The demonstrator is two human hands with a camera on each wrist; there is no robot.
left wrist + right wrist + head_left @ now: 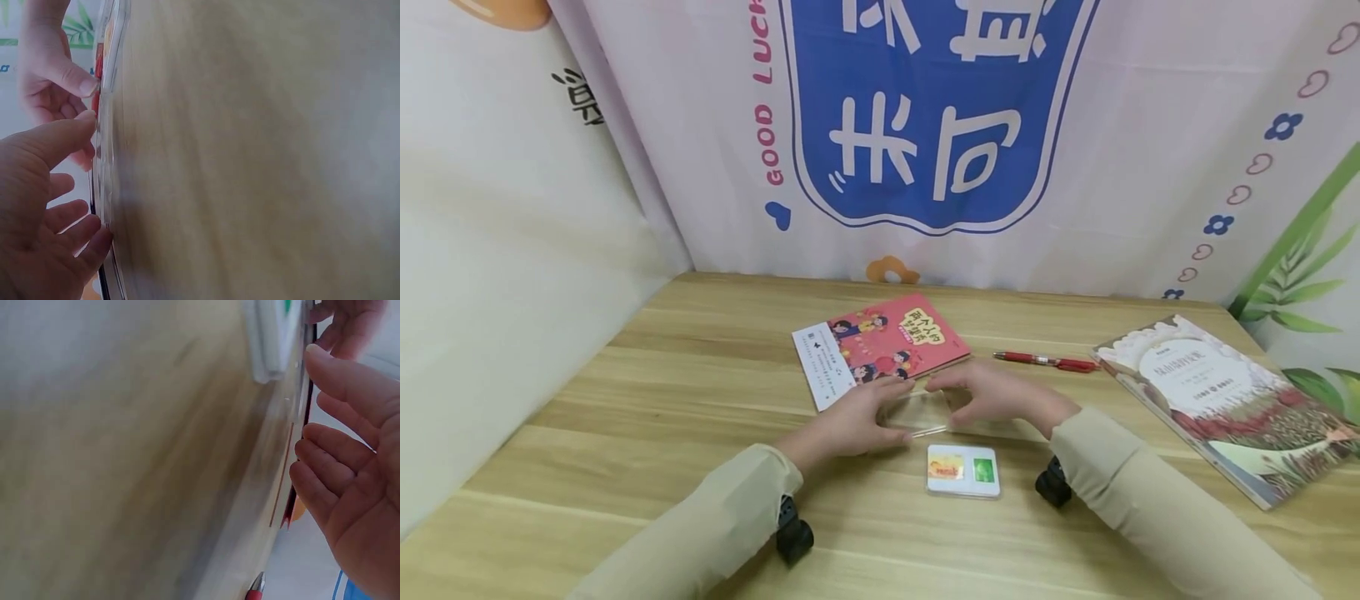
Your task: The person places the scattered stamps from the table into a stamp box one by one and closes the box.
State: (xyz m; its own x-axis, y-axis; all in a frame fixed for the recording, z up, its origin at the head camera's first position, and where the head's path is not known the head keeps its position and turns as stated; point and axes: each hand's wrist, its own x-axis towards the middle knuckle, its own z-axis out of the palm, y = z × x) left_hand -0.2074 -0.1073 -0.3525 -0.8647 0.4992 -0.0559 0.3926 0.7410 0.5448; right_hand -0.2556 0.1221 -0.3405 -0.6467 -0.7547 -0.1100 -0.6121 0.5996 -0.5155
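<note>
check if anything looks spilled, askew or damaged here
Nothing looks spilled or plainly damaged. The pink book and larger book lie askew on the table, which seems ordinary. The clear piece between the left hand and right hand is too see-through to check for cracks.

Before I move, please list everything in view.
table: 1, light-brown, below the hands
clear plastic piece: 1, transparent, between the hands
flat case: 1, white, table's near side
small book: 1, pink-red and white, beyond the hands
pen: 1, red, between the books
large book: 1, multicoloured, table's right side
backdrop: 1, white with blue panel, behind table
bamboo print: 1, green, far right
side panel: 1, white, left of table
wrist cameras: 2, black, one per wrist
sleeves: 2, beige, one per arm
left hand: 1, bare, left of the clear plastic piece
right hand: 1, bare, right of it
</note>
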